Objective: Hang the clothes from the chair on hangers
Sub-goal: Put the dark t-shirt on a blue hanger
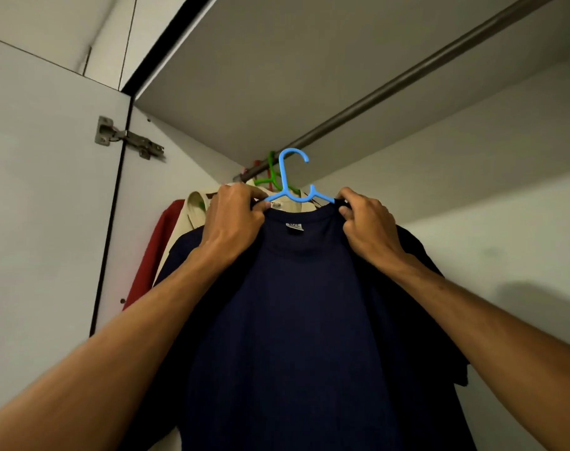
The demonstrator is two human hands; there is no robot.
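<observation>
A dark navy T-shirt (296,320) hangs on a light blue plastic hanger (291,177), held up in front of me inside a wardrobe. My left hand (235,222) grips the shirt's left shoulder and the hanger's arm by the collar. My right hand (365,222) pinches the collar's right side against the hanger's other arm. The blue hook stands free just below the grey metal rail (391,89), not over it. A small size label shows inside the collar.
On the rail's far left end hang a green hanger (270,174), a cream garment (196,206) and a red garment (153,252). The wardrobe door (49,206) with its metal hinge (127,138) stands open on the left. A shelf underside lies above the rail.
</observation>
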